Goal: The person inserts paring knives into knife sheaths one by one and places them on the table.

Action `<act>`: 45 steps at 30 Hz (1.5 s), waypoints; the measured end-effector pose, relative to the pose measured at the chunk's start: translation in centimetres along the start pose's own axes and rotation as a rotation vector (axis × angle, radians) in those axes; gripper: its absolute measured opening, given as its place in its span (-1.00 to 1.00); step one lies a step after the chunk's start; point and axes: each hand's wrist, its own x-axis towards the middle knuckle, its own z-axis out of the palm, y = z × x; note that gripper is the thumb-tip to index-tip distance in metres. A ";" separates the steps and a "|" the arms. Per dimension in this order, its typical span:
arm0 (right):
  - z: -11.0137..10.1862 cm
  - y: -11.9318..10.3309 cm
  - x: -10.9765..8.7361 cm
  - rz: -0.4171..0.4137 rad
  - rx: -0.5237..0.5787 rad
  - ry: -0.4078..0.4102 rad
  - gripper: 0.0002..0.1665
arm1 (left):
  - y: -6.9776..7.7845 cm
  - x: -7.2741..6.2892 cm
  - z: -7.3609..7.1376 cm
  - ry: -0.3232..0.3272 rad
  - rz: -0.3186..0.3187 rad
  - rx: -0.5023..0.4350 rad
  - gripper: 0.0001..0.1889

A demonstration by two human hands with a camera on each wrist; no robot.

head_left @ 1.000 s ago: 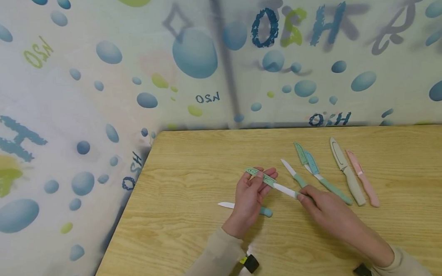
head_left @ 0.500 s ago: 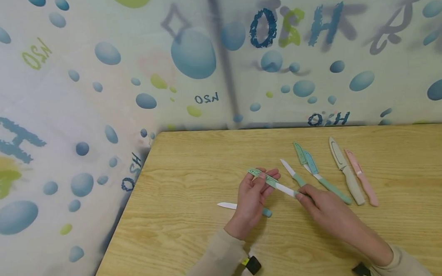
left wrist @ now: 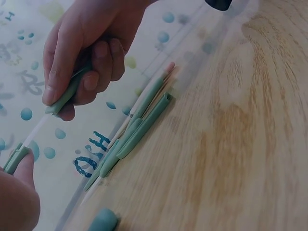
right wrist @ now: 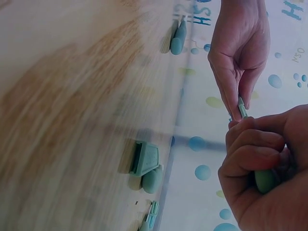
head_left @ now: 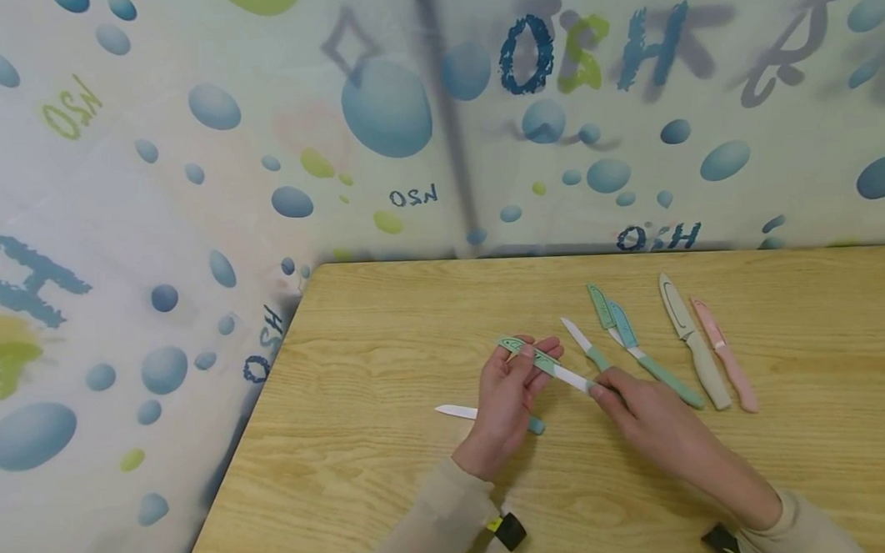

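Observation:
My left hand [head_left: 503,394] pinches a pale green knife sheath [head_left: 517,352] between thumb and fingers. The green handle [left wrist: 72,89] of a small kitchen knife is gripped in my right hand [head_left: 656,420]. Its white blade [head_left: 570,379] runs into the sheath, with a length bare between the two hands. Both hands hold it above the table, and the handle's end [right wrist: 265,182] shows under my curled right fingers in the right wrist view. Below my left hand lies a blue-handled knife [head_left: 455,411], its middle hidden by that hand.
Right of the hands lie a bare-bladed green knife [head_left: 576,334], a loose green sheath [head_left: 599,306], and a green-handled knife [head_left: 669,381] with a blue sheath [head_left: 623,324]. Farther right are a sheathed beige knife [head_left: 706,371] and a sheathed pink knife [head_left: 736,378]. A patterned wall backs the wooden table [head_left: 384,313].
My left hand has shifted slightly right with the sheath, so a little less bare blade shows. My right hand stays nearly still, keeping its grip on the handle.

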 end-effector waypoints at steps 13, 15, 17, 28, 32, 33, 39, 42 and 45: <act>0.0 -0.1 0.2 -0.002 0.011 -0.003 -0.83 | -0.4 -0.1 0.6 -0.005 -0.002 -0.001 -0.80; 0.0 -0.1 0.3 0.003 0.013 -0.003 -0.83 | -0.5 -0.1 0.7 -0.015 -0.003 0.003 -0.84; 0.0 -0.1 0.4 0.003 0.013 0.000 -0.83 | -0.6 -0.1 0.7 -0.021 -0.001 0.006 -0.85; 0.1 -0.1 0.5 0.011 0.010 0.000 -0.81 | -0.7 -0.2 0.9 -0.024 0.004 0.014 -0.81; 0.1 -0.2 0.6 0.003 0.004 0.010 -0.81 | -0.9 -0.2 0.9 -0.030 0.001 0.002 -0.81; 0.1 -0.3 0.7 0.003 0.003 0.011 -0.81 | -0.9 -0.2 0.9 -0.033 -0.001 -0.002 -0.81; 0.1 -0.4 0.8 0.013 0.002 0.006 -0.80 | -0.9 -0.2 1.1 -0.038 -0.014 -0.017 -0.82; 0.1 -0.4 0.8 0.015 0.002 0.004 -0.79 | -0.9 -0.3 1.2 -0.033 -0.015 -0.018 -0.83; 0.1 -0.4 0.8 0.013 0.001 0.006 -0.79 | -0.8 -0.3 1.3 -0.026 -0.015 -0.024 -0.82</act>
